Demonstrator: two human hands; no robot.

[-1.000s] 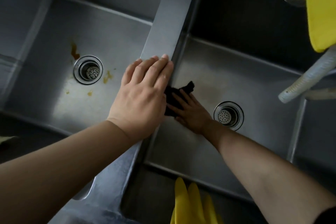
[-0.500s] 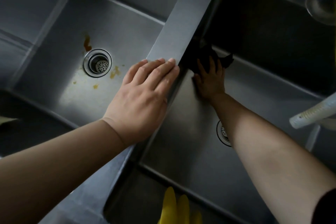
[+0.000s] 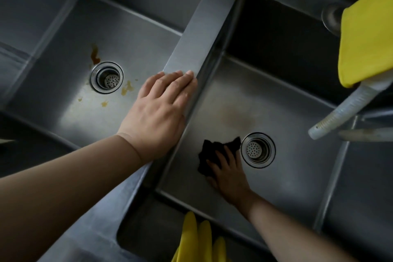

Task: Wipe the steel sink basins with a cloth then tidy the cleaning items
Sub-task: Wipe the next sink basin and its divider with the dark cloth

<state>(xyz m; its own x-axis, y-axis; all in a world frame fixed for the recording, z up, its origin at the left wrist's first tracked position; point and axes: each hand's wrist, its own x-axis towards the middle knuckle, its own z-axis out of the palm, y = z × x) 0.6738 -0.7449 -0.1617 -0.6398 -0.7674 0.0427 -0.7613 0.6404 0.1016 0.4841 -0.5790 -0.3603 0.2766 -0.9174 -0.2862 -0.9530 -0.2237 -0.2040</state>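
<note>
Two basins are in front of me, and the black cloth [image 3: 214, 152] sits on the floor of the right basin [image 3: 297, 178], just beside its drain [image 3: 258, 150]. My right hand [image 3: 230, 176] lies flat on the cloth with the fingers spread and fairly straight, pressing it against the steel, not bunching it up. My left hand [image 3: 159, 112] rests palm down on the divider [image 3: 191, 49] between the basins, fingers together and straight, holding nothing; I judge it is there as a brace.

The job looks to be in its early half. A faint brownish smear [image 3: 236, 116] shows on the right basin floor, above the cloth and apart from it, so this basin is not finished. The left basin [image 3: 53, 70] appears untouched: a dark brown streak [image 3: 95, 56] sits just above its drain [image 3: 107, 77], and yellowish spots [image 3: 126, 88] lie scattered beside it. I would say that whole basin is left to wipe, stains and all.

The tidying has not begun either, as far as I can see. The yellow glove [image 3: 196, 242] hangs over the near edge of the right basin, fingers pointing up into view. Something yellow, a cloth or another glove [image 3: 368, 38], is draped at the far right over the tap area, with a ribbed pale hose [image 3: 348, 106] coming out beneath it and ending above the basin's right side.
</note>
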